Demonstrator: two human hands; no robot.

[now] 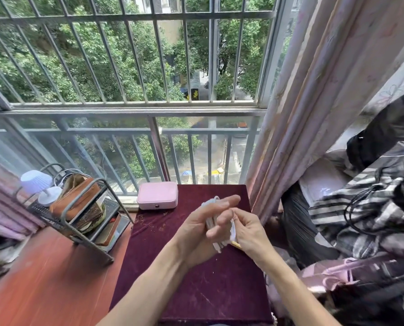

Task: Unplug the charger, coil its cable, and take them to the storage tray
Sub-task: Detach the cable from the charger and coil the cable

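We see 2 bare hands meeting just above the dark red velvet-covered table (196,290). The thin white charger cable (210,225) lies in loops across the left hand (196,228), whose fingers are stretched out while the thumb clamps the loops against the palm. The right hand (249,232), fingers curled, pinches the same cable just beside it. A pink rectangular case (157,195) sits at the table's far edge, and a grey metal wire rack (88,208) stands to the left.
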